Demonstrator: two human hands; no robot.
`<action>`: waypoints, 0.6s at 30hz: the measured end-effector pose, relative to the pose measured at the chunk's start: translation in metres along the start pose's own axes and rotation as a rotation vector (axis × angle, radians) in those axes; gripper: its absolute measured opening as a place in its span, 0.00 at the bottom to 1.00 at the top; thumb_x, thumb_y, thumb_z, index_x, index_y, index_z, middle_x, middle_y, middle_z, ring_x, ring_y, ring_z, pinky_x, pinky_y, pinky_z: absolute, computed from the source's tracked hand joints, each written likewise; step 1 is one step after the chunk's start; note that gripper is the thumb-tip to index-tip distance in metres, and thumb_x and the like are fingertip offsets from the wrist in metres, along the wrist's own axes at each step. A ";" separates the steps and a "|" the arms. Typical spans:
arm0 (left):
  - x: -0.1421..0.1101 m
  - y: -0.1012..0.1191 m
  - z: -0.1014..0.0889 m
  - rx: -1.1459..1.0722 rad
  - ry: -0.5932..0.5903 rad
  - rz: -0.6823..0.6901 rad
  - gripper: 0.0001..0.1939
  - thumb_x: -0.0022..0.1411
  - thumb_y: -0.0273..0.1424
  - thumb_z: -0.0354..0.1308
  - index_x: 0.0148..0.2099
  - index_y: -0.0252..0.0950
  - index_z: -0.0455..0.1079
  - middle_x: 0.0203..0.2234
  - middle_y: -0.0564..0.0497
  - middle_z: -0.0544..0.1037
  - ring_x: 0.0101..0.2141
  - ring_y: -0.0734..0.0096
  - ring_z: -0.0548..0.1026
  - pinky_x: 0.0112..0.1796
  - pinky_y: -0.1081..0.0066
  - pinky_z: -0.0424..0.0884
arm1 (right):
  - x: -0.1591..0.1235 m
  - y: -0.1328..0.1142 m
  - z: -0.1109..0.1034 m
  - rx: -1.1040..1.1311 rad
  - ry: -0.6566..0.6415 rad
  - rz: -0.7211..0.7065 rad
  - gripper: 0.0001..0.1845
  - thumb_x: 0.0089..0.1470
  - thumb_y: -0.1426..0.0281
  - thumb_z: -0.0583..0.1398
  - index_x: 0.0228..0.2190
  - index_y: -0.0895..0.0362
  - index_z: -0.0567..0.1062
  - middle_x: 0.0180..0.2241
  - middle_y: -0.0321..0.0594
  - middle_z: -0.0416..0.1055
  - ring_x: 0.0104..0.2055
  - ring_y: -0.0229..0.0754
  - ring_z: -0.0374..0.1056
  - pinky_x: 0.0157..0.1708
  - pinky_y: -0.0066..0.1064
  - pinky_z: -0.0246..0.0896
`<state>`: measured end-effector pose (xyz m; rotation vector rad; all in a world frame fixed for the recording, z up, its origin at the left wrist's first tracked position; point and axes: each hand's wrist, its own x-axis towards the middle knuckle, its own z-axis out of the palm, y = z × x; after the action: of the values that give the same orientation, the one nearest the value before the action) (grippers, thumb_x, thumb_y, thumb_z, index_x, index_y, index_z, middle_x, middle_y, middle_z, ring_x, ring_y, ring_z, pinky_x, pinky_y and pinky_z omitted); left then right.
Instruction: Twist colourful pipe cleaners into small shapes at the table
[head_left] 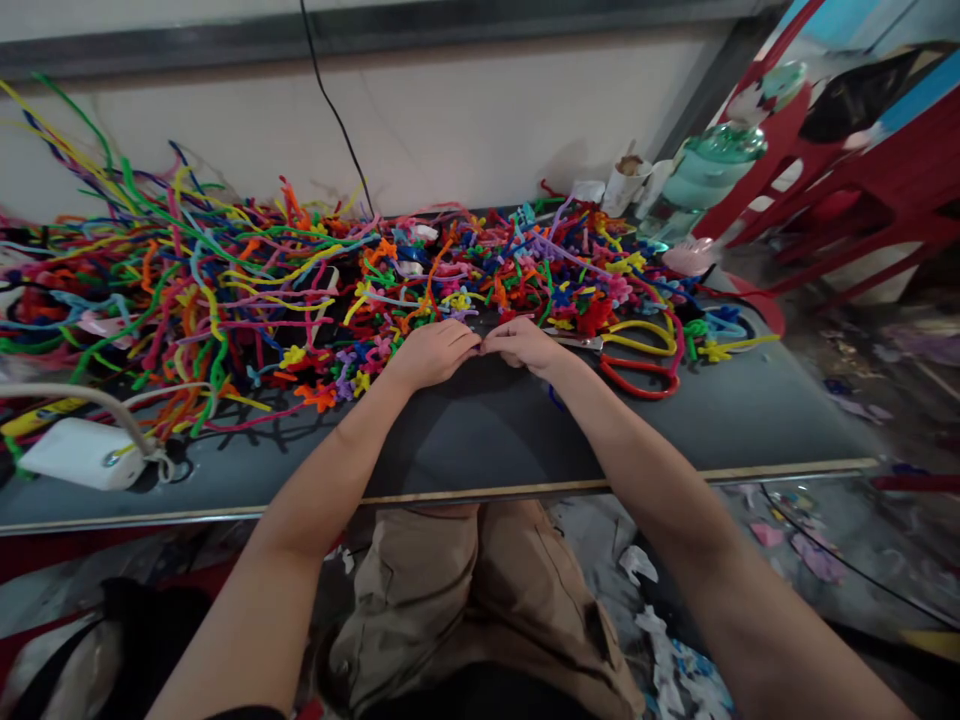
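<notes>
Fingertips are the whole story here: the left hand (pixel 439 352) and right hand (pixel 525 345) come in from either side and nearly meet, tip to tip, just about mid-frame. Both are narrow, pinched around a tiny dark bit (pixel 478 349) that looks purple or navy (might be fuzzy stem, too small to swear to). So it lies to the right of the left hand and to the left of the right hand, and neither one is clearly nearer. IMO that's the relation that counts: the bit sits right in the gap, so both pinches have to work along the same line. Which way its long axis runs, I can't tell, the fingers cover most of it.

Around them, a tangle of fuzzy stems (pixel 262 262) fills the left and upper middle of the frame. The scissors (pixel 595 343) lie right of centre, blades toward the right hand, handles pointing off to the right. Bare dark tabletop (pixel 487 430) shows below the hands, between the forearms.
</notes>
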<state>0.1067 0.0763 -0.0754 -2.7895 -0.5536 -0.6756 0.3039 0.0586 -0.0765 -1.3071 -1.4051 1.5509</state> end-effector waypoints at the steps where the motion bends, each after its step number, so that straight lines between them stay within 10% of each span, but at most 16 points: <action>1: -0.001 -0.002 -0.001 0.013 0.013 0.021 0.13 0.69 0.29 0.46 0.43 0.32 0.72 0.36 0.43 0.78 0.39 0.67 0.75 0.38 0.70 0.69 | -0.001 -0.001 -0.001 0.032 -0.039 0.014 0.06 0.38 0.68 0.63 0.19 0.59 0.75 0.06 0.23 0.49 0.11 0.27 0.39 0.13 0.25 0.31; 8: 0.001 0.002 -0.008 -0.158 0.051 -0.132 0.14 0.64 0.30 0.49 0.30 0.34 0.72 0.26 0.47 0.75 0.31 0.69 0.72 0.32 0.71 0.66 | -0.006 -0.002 0.003 0.062 -0.073 0.008 0.09 0.38 0.65 0.64 0.20 0.59 0.76 0.07 0.24 0.51 0.11 0.27 0.40 0.14 0.24 0.33; 13: 0.008 0.007 -0.006 -0.728 -0.099 -0.620 0.16 0.55 0.29 0.51 0.16 0.35 0.62 0.12 0.56 0.60 0.17 0.77 0.59 0.22 0.73 0.54 | -0.017 -0.006 0.022 -0.310 0.225 -0.285 0.06 0.38 0.69 0.64 0.19 0.60 0.78 0.13 0.31 0.63 0.18 0.30 0.55 0.21 0.25 0.47; 18: 0.012 0.012 -0.003 -0.952 0.029 -0.929 0.17 0.53 0.28 0.51 0.14 0.35 0.59 0.11 0.57 0.59 0.17 0.79 0.57 0.23 0.74 0.55 | -0.020 0.001 0.033 -0.473 0.466 -0.441 0.08 0.43 0.70 0.62 0.23 0.61 0.81 0.15 0.34 0.68 0.19 0.32 0.58 0.24 0.26 0.50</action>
<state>0.1207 0.0682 -0.0686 -3.1702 -2.0259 -1.4451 0.2785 0.0297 -0.0756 -1.3820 -1.6500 0.5928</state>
